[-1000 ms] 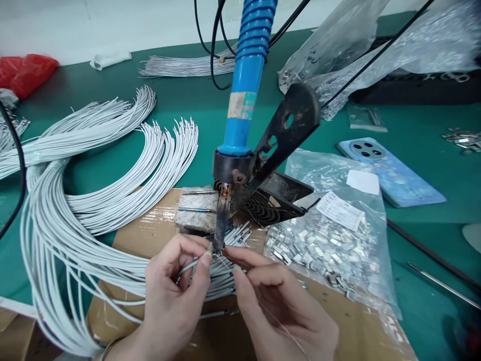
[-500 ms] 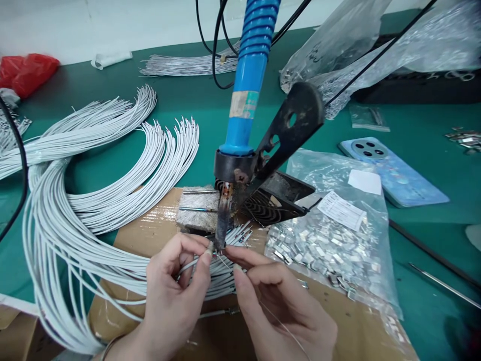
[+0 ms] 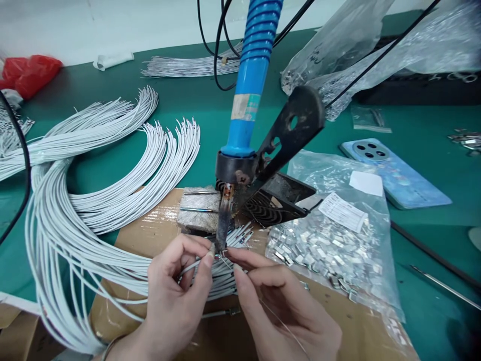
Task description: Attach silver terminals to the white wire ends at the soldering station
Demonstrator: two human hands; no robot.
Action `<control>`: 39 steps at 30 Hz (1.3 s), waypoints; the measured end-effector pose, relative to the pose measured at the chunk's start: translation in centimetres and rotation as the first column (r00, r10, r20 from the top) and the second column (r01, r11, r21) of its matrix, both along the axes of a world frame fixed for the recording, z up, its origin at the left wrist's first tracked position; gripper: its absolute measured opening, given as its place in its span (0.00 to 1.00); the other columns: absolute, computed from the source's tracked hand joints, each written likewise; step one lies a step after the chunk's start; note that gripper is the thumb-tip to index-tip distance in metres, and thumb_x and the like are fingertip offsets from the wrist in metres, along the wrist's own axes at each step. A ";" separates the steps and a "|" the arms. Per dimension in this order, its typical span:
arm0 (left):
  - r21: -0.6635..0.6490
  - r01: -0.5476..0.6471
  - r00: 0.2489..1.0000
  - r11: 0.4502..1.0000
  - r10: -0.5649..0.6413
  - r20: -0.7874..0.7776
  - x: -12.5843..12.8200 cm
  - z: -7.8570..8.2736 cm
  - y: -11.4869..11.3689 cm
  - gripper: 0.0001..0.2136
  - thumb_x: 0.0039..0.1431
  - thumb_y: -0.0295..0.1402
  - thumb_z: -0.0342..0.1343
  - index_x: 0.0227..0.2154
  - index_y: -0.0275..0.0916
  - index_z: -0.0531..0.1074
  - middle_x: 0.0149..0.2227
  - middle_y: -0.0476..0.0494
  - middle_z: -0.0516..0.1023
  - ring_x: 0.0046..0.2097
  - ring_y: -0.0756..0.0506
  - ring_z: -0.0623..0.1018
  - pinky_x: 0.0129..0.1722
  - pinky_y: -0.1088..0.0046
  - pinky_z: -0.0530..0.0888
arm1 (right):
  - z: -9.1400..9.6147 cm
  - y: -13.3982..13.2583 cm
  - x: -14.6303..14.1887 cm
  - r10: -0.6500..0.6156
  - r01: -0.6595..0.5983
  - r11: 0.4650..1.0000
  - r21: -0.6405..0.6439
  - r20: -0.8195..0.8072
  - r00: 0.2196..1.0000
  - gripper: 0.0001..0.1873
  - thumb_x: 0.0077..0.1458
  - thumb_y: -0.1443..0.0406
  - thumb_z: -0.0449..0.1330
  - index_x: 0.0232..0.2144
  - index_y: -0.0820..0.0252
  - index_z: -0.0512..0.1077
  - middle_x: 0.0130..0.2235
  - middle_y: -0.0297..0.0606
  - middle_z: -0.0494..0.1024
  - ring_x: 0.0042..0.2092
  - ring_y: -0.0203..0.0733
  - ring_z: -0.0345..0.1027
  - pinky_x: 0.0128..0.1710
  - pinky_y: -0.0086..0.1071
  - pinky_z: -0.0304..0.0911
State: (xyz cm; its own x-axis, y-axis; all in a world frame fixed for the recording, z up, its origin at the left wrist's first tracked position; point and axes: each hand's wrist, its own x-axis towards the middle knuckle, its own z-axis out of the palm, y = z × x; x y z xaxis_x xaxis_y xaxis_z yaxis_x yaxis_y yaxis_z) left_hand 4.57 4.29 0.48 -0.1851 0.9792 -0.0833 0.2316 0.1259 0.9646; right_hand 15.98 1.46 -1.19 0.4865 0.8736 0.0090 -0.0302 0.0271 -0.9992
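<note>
Two hands: left hand [image 3: 175, 291] pinches a white wire [image 3: 193, 267]; right hand [image 3: 289, 308] pinches a thin wire [image 3: 280, 323] (both firmly closed).
Soldering iron [image 3: 246, 108]: at 12 o'clock, tip just above the wires.

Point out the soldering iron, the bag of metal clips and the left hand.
soldering iron [image 3: 248, 95], head view, blue handle
bag of metal clips [image 3: 319, 173], head view, bare plastic
left hand [image 3: 173, 293], head view, hand's middle
</note>
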 end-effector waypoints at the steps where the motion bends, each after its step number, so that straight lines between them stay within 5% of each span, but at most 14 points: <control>1: -0.006 -0.010 1.000 1.000 0.010 -0.002 0.1 0.1 0.0 0.07 0.61 0.30 0.63 0.27 0.40 0.75 0.29 0.47 0.81 0.24 0.51 0.71 0.19 0.77 0.60 | 0.0 0.0 0.0 0.000 0.000 1.000 -0.002 0.002 1.000 0.12 0.57 0.71 0.70 0.24 0.56 0.76 0.40 0.39 0.90 0.35 0.40 0.85 0.36 0.26 0.77; 14: 0.017 0.068 0.997 0.998 -0.068 -0.022 -0.9 -0.6 0.0 0.07 0.63 0.29 0.63 0.28 0.40 0.77 0.33 0.44 0.83 0.27 0.50 0.75 0.19 0.78 0.62 | -0.3 -0.1 0.1 0.033 -0.033 0.999 -0.014 0.007 0.999 0.12 0.58 0.70 0.69 0.25 0.55 0.75 0.41 0.36 0.90 0.38 0.39 0.85 0.39 0.26 0.76; 22: -0.002 -0.019 1.000 1.000 0.018 -0.025 -0.1 0.1 -0.1 0.08 0.61 0.31 0.63 0.26 0.39 0.76 0.32 0.44 0.81 0.27 0.50 0.72 0.21 0.77 0.59 | -0.3 -0.1 0.2 0.031 -0.031 0.999 -0.029 0.014 0.999 0.12 0.59 0.69 0.70 0.24 0.55 0.75 0.41 0.37 0.90 0.38 0.39 0.84 0.39 0.25 0.75; 39: 0.041 0.085 0.996 0.996 -0.084 -0.028 -0.7 -0.8 -0.2 0.08 0.67 0.30 0.61 0.30 0.40 0.75 0.35 0.45 0.82 0.25 0.52 0.71 0.20 0.77 0.59 | 0.1 0.1 -0.3 -0.023 0.023 1.000 -0.002 0.000 1.000 0.12 0.56 0.71 0.72 0.24 0.55 0.77 0.39 0.33 0.90 0.35 0.36 0.84 0.38 0.22 0.75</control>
